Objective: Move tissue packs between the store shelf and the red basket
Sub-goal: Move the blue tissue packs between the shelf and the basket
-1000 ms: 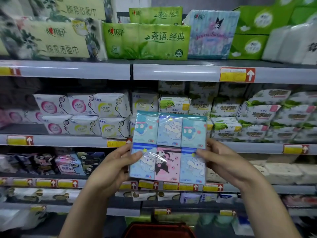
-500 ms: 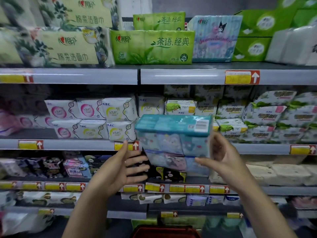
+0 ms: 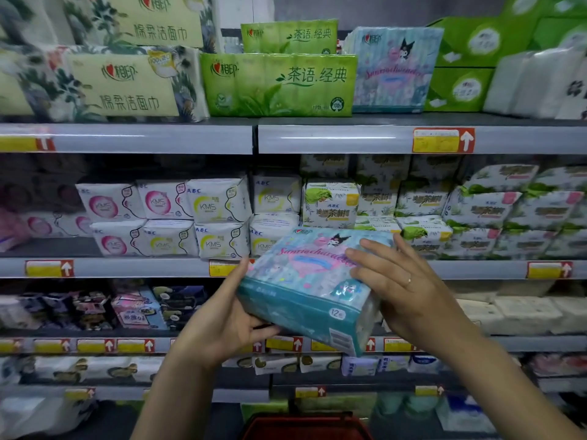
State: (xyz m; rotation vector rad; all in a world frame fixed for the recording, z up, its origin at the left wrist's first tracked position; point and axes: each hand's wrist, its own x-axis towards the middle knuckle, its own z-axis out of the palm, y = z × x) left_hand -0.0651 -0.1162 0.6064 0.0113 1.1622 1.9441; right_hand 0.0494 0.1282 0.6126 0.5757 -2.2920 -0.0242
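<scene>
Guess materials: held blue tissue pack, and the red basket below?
The tissue pack: thin glossy plastic film wrap, going by glare patches and wrinkles; contents presumably soft paper. The red basket: probably matte moulded plastic, but only a dim rim shows.

The forearms rise from 7 and 5 o'clock. The left hand (image 3: pixel 222 325), at 7 o'clock, grips the tissue pack (image 3: pixel 305 281) from below, thumb up. The right hand (image 3: pixel 409 290), at 4 o'clock, lays spread, nearly straight fingers across its top.
</scene>
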